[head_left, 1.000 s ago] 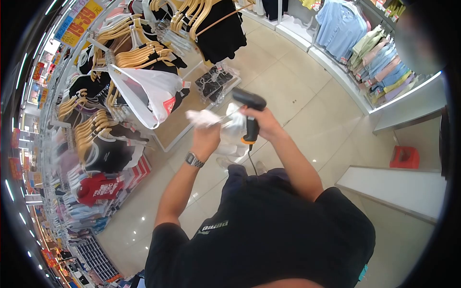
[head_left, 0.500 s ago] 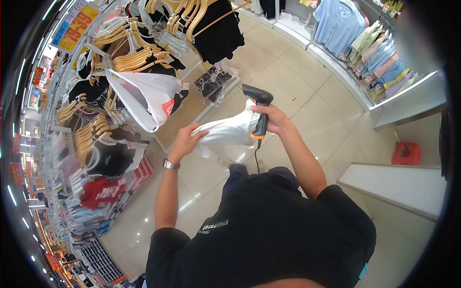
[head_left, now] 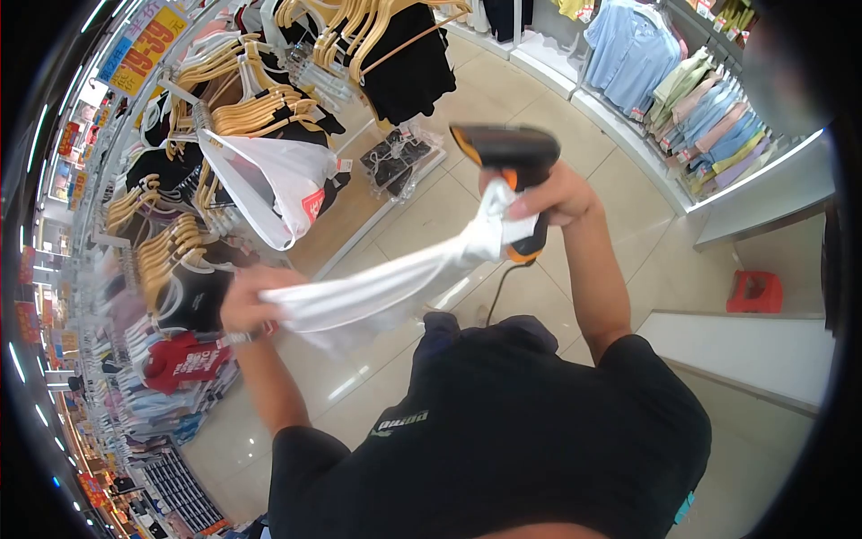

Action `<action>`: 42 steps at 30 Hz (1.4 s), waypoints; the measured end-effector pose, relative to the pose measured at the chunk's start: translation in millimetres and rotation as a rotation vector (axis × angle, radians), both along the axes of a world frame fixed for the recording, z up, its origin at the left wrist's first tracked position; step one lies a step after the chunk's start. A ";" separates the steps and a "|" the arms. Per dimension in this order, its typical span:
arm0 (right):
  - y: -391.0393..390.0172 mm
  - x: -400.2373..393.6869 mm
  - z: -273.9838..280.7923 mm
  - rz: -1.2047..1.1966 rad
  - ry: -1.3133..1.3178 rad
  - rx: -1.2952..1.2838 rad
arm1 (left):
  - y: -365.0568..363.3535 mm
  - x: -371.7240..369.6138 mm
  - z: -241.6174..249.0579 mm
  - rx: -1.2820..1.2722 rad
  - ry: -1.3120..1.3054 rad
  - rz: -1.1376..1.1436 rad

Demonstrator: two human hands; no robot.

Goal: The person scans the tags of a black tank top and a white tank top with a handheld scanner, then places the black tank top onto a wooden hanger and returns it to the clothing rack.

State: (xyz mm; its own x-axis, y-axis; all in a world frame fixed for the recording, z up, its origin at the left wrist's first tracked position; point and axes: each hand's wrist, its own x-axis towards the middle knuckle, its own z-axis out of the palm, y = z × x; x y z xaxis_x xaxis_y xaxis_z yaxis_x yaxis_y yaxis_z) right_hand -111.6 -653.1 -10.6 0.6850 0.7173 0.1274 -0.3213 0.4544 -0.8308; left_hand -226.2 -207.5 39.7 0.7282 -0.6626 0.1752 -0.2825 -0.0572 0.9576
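A white garment (head_left: 386,286) is stretched between my two hands in front of my body; its exact kind does not show. My left hand (head_left: 250,301), smeared by motion, is closed on its left end. In my right hand (head_left: 567,195) is a black and orange barcode scanner (head_left: 510,148), held by its grip with the head raised. The same hand also pinches the bunched right end of the garment, where a small white tag (head_left: 521,230) shows. From the scanner's base a dark cord (head_left: 496,295) hangs toward my legs.
On the left, a rack carries clothes on wooden hangers (head_left: 260,112) and a white plastic bag (head_left: 269,184). Packaged black items (head_left: 395,162) lie on a low platform. Children's clothes (head_left: 714,117) hang along the right wall. A red stool (head_left: 754,292) stands at the right by a white counter (head_left: 736,350).
My left hand has swung left and pulled the garment out longer. The right hand has moved right and up with the scanner, which looks closer to the camera.
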 end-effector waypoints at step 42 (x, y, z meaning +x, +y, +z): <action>191.5 -167.1 -24.3 0.133 -0.571 -0.383 | -180.6 55.9 -160.6 -0.800 0.733 0.667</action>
State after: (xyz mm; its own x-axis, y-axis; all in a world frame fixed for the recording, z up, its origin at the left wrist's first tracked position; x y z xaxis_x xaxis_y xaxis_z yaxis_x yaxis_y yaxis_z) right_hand -278.7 -461.6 -34.9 0.4891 0.8569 0.1628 0.1805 0.0832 -0.9800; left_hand -170.4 -388.1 -120.9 0.9732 -0.0279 -0.2285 0.1860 0.6802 0.7091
